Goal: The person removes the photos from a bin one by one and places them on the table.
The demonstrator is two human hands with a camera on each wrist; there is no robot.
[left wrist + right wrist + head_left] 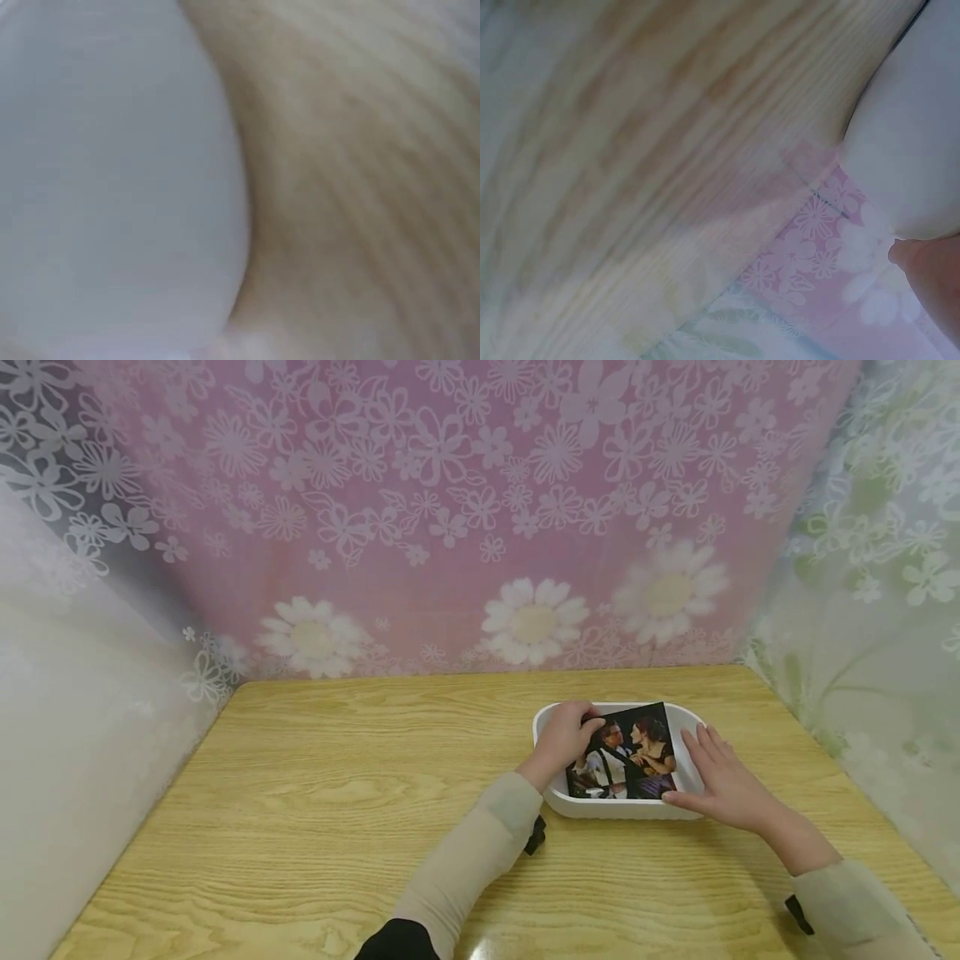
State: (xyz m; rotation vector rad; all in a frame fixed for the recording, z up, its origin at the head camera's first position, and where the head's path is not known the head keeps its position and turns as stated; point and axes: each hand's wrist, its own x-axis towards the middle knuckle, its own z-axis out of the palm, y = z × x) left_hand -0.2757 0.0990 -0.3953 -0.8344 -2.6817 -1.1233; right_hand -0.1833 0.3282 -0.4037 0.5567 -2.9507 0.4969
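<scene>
A white tray (622, 810) with rounded ends and a raised rim sits on the right part of the table. Inside lies a dark picture card (618, 752) showing two people, tilted, its upper right corner reaching the far rim. A purple patch shows below its lower edge. At the card's upper left, my left hand (566, 739) pinches it with thumb and finger, reaching over the tray's left end. My right hand (723, 781) rests on the tray's right end, fingers spread along the rim, thumb at the front edge near the card. Its fingertip (911, 251) touches the pale tray wall (907, 142).
The wood-grain table (337, 777) extends left and in front of the tray. A pink flowered backdrop (450, 527) stands along the far edge, with pale flowered sheets at the left (90, 693) and right (885, 610). The left wrist view shows the tray wall (112, 180) close up.
</scene>
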